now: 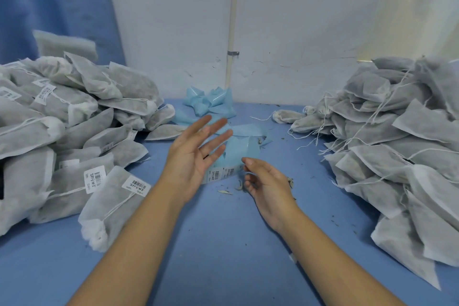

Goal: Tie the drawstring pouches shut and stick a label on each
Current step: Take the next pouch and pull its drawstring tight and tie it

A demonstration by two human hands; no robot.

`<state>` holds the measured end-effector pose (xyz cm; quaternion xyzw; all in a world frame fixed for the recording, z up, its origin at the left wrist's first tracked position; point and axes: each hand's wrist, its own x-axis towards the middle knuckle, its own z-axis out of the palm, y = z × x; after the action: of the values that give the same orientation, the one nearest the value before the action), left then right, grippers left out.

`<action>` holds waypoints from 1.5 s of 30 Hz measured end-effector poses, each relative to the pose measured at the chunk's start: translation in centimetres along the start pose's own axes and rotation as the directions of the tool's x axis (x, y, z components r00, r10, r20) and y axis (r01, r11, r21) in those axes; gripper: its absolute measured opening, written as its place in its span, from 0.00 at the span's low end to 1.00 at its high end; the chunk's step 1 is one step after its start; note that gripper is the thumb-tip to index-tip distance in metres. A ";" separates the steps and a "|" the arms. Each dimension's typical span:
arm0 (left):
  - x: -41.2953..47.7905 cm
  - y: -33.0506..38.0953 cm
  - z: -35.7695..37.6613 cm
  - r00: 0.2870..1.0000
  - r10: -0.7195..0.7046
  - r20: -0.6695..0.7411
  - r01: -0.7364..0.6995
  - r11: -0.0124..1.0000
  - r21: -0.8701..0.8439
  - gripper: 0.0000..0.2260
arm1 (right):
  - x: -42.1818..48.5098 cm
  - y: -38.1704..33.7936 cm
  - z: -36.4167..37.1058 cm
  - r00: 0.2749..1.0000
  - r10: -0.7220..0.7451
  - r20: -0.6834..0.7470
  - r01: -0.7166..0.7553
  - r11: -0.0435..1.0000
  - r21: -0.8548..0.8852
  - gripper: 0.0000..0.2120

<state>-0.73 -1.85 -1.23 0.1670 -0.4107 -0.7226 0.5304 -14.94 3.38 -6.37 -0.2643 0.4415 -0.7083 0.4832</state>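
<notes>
Soft cool even light, faint shadows (wide-angle bending at edges).

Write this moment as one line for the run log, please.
left hand open over label strip | right hand loosely curled beside strip, holds nothing | labelled pouches piled left | unlabelled pouches piled right

Grey labelled pouches heaped left; unlabelled pouches heaped right, strings loose; label strip lying between piles.

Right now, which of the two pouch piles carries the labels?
The left pile: several of its pouches show white barcode labels on the fabric. The right pile shows none.
</notes>
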 end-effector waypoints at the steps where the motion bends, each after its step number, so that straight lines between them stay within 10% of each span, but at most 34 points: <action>1: -0.1 -0.1 0.1 1.000 -0.015 0.001 0.015 0.997 0.079 0.11 | -0.1 0.0 0.0 1.000 0.001 -0.002 -0.001 1.000 0.009 0.05; 9: -0.2 -2.1 1.8 0.993 -0.091 -0.069 0.108 0.944 0.311 0.11 | 1.0 -1.6 -0.9 0.967 -0.086 -0.239 0.106 0.991 0.075 0.12; 18: 1.0 -5.7 7.9 0.990 -0.132 0.056 0.092 0.884 0.458 0.12 | 2.5 -5.2 -4.5 0.770 -0.243 -0.589 0.265 0.963 -0.051 0.35; 26: 0.9 -8.3 9.7 0.982 -0.178 0.058 0.132 0.876 0.463 0.12 | 2.8 -5.0 -6.9 0.692 -0.244 -0.679 0.295 0.955 -0.041 0.28; 34: 0.7 -8.2 8.2 0.983 -0.181 -0.042 0.178 0.852 0.492 0.12 | 1.8 -4.9 -5.5 0.752 -0.392 -0.530 0.317 0.920 -0.231 0.20; 45: -0.1 -5.9 3.7 0.975 -0.168 -0.143 0.216 0.851 0.479 0.17 | -2.4 -1.4 0.3 0.905 -0.417 0.086 0.416 0.823 -0.387 0.23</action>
<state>-6.88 0.40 -3.55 0.3709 -0.5363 -0.6348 0.4144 -14.37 5.62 -4.84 -0.4457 0.5079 -0.6924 0.2529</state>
